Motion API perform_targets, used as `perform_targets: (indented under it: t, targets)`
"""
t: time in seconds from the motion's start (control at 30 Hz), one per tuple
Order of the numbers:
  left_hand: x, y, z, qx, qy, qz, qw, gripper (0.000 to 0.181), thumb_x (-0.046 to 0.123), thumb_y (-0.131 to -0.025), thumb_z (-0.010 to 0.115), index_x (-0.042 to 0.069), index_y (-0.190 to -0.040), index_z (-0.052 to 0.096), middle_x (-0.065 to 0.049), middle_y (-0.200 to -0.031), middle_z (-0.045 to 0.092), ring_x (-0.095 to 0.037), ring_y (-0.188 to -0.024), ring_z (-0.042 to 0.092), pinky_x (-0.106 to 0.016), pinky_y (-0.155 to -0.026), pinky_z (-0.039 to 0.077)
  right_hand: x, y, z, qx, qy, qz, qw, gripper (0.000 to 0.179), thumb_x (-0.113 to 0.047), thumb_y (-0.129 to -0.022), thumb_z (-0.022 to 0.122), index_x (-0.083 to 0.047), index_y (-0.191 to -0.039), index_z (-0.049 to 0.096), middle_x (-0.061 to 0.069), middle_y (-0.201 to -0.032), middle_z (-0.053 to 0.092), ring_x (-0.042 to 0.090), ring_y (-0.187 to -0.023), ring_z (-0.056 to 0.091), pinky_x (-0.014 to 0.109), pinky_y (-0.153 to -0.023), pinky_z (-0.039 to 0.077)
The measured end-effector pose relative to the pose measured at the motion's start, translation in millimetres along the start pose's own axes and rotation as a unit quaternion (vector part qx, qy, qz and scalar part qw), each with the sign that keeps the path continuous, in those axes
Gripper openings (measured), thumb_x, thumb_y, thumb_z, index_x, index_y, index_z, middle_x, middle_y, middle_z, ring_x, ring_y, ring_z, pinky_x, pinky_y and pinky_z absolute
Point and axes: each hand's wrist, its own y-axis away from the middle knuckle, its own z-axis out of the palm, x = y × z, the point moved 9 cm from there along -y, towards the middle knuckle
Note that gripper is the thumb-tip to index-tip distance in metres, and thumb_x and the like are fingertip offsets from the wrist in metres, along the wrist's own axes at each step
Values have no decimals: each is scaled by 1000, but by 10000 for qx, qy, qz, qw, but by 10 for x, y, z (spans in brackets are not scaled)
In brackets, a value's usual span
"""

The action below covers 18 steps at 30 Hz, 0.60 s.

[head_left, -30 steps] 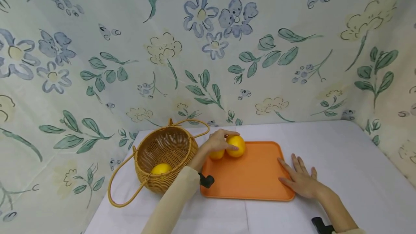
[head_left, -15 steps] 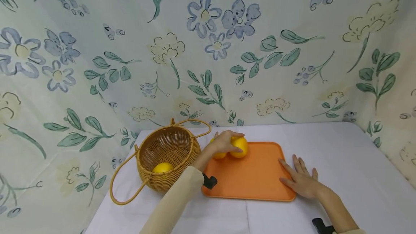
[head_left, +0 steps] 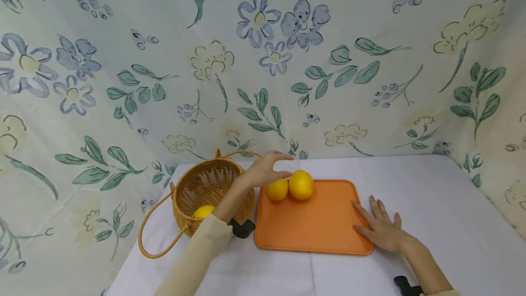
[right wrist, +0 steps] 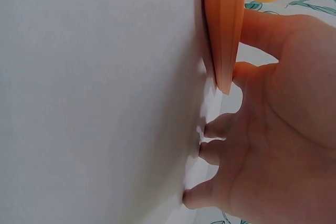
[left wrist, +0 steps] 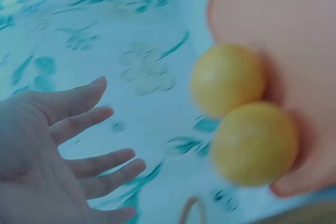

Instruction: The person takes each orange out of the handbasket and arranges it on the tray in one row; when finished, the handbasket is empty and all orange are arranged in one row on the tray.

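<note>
Left hand [head_left: 265, 171] holding nothing — fingers spread, apart from both fruits | left fruit [head_left: 276, 191], right fruit [head_left: 301, 185] just rightward; round, no long axis; tray's [head_left: 316, 227] far-left corner; left hand nearer | right hand [head_left: 382, 227] splayed — touching tray's right edge | basket [head_left: 182, 214] left; third fruit [head_left: 203, 211] inside

the head view looks forward and down from above, the nearer wrist views both sharing its orange tray [head_left: 312, 223].

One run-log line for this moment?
left hand: holding nothing | right hand: touching edge of orange tray | tray: two round yellow items side by side | wicker basket: one yellow item visible inside
</note>
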Motion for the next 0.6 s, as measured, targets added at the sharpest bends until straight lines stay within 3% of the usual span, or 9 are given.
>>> perform_targets:
  t: [0.07,0.13,0.3,0.43,0.6]
  targets:
    - [-17,117,-253,-94,50,109,9999,45,22,-101,68,13,-145,60,-13,-153,53,-34,-144,47,-54,-118,41,9,-5,2,-23,82,60,9999,81,-51,-101,59,-9,-162,28,42,-164,-10,64,-149,-11,85,-104,-22]
    - [-84,233,-499,-250,75,135,9996,40,20,-102,66,13,-142,63,-11,-152,56,-33,-145,46,-52,-118,42,8,-4,3,-36,122,76,9999,80,-49,-101,59,-8,-162,27,42,-163,-10,64,-148,-12,85,-103,-22]
    - [-435,494,-967,-588,268,-26,9979,33,22,-103,64,17,-136,68,-10,-147,61,-33,-143,49,-55,-119,39,14,-10,1,-37,190,101,9998,81,-49,-101,59,-6,-161,28,43,-163,-10,65,-148,-11,86,-103,-20]
    - [-807,663,-1133,-898,1031,-305,9901,33,19,-103,63,12,-136,66,-14,-145,62,-38,-135,55,-52,-113,46,-4,-4,-7,-69,200,126,9997,81,-49,-102,59,-6,-162,27,42,-163,-10,65,-148,-11,86,-104,-20]
    - [-1183,805,-1158,-1506,1655,-518,9733,38,6,-102,61,-2,-139,60,-25,-148,57,-46,-140,51,-45,-111,51,0,-14,-1,-90,226,154,9996,81,-49,-102,59,-6,-162,26,42,-163,-11,65,-148,-12,85,-104,-21]
